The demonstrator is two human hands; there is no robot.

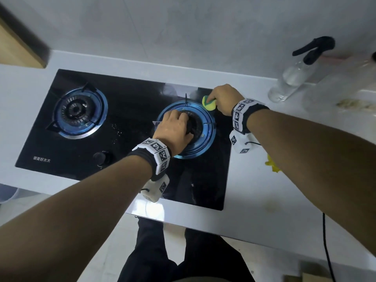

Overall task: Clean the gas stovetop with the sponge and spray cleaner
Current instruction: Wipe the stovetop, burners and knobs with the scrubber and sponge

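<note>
Nearest us, our left hand curls around the black metal burner head inside the blue ring of the black glass gas stovetop. We judge it could shift or lift if we lean on it. Beyond, our right hand pinches the yellow-green foam sponge at the ring's far edge, where it may snag a grate prong. Farthest, the clear plastic spray bottle stands idle on the white counter, near enough for an elbow to topple.
</note>
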